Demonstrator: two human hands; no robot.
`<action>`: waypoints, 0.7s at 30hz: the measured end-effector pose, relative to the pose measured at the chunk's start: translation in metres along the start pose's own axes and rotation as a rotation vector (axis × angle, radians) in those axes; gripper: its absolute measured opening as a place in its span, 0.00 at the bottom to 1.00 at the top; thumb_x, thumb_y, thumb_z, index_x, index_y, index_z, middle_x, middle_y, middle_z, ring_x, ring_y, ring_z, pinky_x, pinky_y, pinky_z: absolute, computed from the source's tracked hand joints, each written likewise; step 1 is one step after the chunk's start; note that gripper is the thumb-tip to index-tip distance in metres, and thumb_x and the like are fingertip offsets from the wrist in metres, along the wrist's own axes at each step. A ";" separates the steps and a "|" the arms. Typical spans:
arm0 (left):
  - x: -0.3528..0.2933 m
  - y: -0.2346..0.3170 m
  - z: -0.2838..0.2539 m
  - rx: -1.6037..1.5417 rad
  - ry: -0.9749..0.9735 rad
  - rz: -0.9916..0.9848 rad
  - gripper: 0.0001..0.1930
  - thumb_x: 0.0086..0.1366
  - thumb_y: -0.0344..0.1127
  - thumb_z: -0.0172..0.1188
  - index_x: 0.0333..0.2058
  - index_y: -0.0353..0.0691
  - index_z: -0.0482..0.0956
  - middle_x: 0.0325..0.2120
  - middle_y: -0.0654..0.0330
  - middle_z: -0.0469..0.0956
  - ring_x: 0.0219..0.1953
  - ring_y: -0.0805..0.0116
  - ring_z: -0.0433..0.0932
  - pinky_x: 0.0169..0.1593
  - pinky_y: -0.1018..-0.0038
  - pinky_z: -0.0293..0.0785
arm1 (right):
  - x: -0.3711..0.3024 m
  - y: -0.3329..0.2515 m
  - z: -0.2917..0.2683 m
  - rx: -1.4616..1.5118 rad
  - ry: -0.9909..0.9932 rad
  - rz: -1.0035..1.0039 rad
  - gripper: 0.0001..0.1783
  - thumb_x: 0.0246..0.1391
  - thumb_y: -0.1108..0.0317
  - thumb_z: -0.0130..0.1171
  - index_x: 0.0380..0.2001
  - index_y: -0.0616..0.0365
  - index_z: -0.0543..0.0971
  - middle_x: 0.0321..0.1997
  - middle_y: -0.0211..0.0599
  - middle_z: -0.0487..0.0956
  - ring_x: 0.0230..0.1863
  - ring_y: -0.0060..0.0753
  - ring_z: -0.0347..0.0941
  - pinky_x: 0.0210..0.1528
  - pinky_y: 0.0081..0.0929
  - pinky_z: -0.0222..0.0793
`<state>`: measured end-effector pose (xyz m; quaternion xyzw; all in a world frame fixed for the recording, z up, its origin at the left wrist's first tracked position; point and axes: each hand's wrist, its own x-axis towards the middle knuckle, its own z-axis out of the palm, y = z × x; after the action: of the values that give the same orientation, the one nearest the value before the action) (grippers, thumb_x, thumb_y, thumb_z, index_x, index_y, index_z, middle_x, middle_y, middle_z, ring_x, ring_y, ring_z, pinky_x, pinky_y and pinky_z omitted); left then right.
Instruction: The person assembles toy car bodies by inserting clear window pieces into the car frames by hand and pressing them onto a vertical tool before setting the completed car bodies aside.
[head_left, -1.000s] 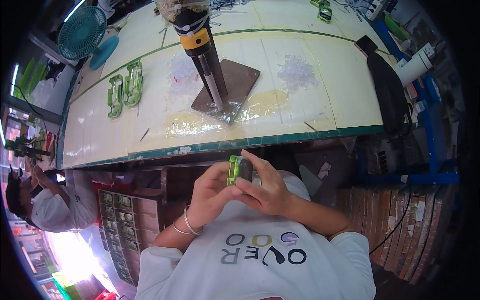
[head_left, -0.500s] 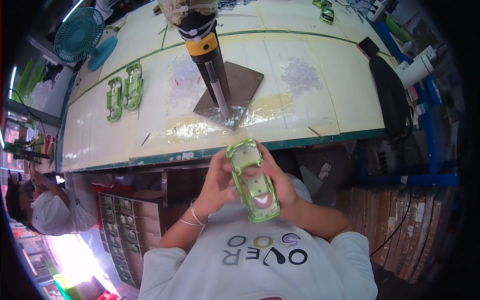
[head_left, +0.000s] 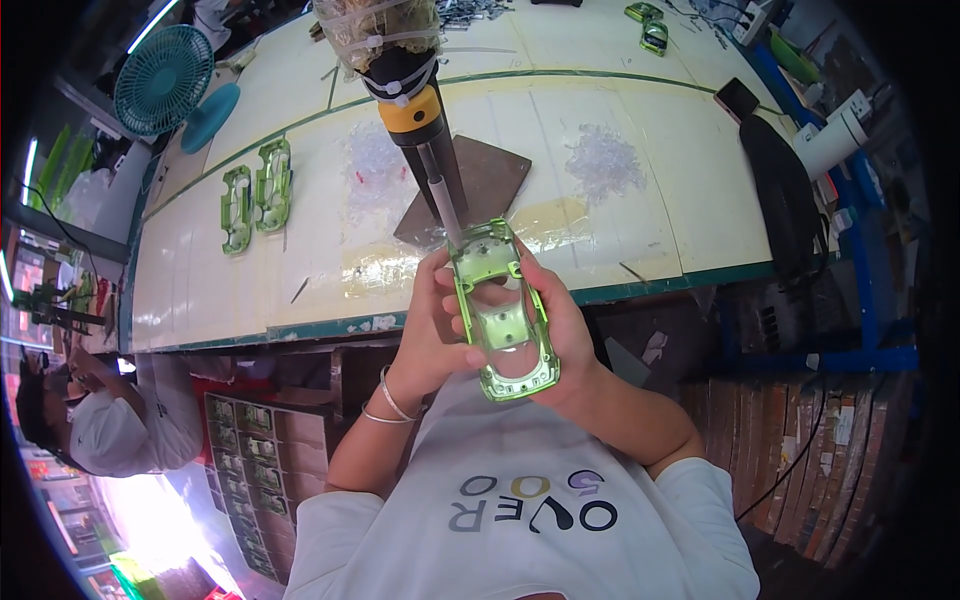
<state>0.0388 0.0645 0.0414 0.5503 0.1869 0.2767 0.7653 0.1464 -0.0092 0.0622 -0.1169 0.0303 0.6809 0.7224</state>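
Between my two hands is a green toy car body shell (head_left: 505,326), its hollow inside facing up. My left hand (head_left: 425,335) grips its left side, with the thumb near the lower rim. My right hand (head_left: 562,335) wraps the right edge, its fingers partly hidden under the shell. The shell's far end reaches over the table's front edge, close to the lower tip of an upright black tool (head_left: 437,165) with a yellow ring and a thin grey rod. I cannot tell whether they touch. Behind lies a brown square plate (head_left: 495,175).
Two more green shells (head_left: 255,200) lie at left on the white table (head_left: 330,225). Piles of small clear plastic pieces (head_left: 605,163) flank the plate. A teal fan (head_left: 163,80) stands far left; a partitioned box (head_left: 300,440) holds several parts below, near another person (head_left: 130,420).
Both hands have carried the car shell away from my body, up toward the upright tool. The shell's far end now overlaps the table edge. My grip looks the same.
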 end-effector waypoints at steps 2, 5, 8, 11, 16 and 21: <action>0.000 0.002 0.002 -0.012 -0.015 -0.018 0.56 0.30 0.50 0.71 0.53 0.36 0.44 0.44 0.51 0.63 0.47 0.62 0.65 0.50 0.68 0.62 | -0.002 -0.001 0.002 0.007 -0.007 -0.003 0.20 0.55 0.61 0.38 0.51 0.48 0.55 0.42 0.48 0.69 0.39 0.42 0.69 0.41 0.36 0.68; 0.001 0.003 0.005 -0.033 -0.004 -0.005 0.55 0.29 0.50 0.71 0.52 0.36 0.45 0.44 0.51 0.64 0.47 0.62 0.65 0.50 0.68 0.62 | -0.002 0.000 0.002 -0.006 -0.027 -0.007 0.21 0.55 0.62 0.39 0.52 0.48 0.54 0.42 0.48 0.68 0.39 0.42 0.69 0.42 0.36 0.68; 0.002 0.004 0.004 -0.024 -0.003 -0.008 0.55 0.29 0.51 0.71 0.52 0.36 0.45 0.43 0.51 0.64 0.47 0.62 0.65 0.50 0.68 0.63 | -0.002 0.001 0.002 -0.012 -0.030 -0.020 0.21 0.55 0.62 0.39 0.52 0.48 0.53 0.43 0.48 0.68 0.39 0.42 0.68 0.42 0.36 0.68; 0.000 0.006 0.004 -0.002 -0.004 -0.028 0.55 0.29 0.52 0.71 0.51 0.35 0.46 0.43 0.51 0.64 0.47 0.62 0.65 0.50 0.68 0.63 | -0.004 0.001 0.003 -0.003 -0.026 -0.020 0.21 0.55 0.62 0.39 0.52 0.48 0.52 0.44 0.48 0.67 0.40 0.42 0.68 0.42 0.36 0.68; -0.001 0.006 0.005 -0.019 -0.008 -0.012 0.54 0.29 0.53 0.71 0.51 0.35 0.46 0.43 0.51 0.65 0.47 0.62 0.66 0.49 0.69 0.63 | -0.008 0.003 0.004 0.017 -0.024 -0.007 0.23 0.55 0.59 0.40 0.53 0.48 0.50 0.44 0.47 0.66 0.42 0.41 0.68 0.43 0.35 0.68; -0.001 0.013 0.008 -0.048 -0.021 -0.020 0.52 0.31 0.52 0.70 0.50 0.35 0.47 0.41 0.51 0.66 0.46 0.63 0.66 0.48 0.71 0.64 | -0.010 0.005 0.006 -0.196 -0.008 -0.034 0.30 0.55 0.47 0.31 0.53 0.59 0.56 0.50 0.47 0.65 0.46 0.38 0.66 0.47 0.32 0.64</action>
<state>0.0403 0.0612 0.0559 0.5327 0.1775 0.2676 0.7830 0.1401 -0.0179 0.0690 -0.1848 -0.0411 0.6687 0.7191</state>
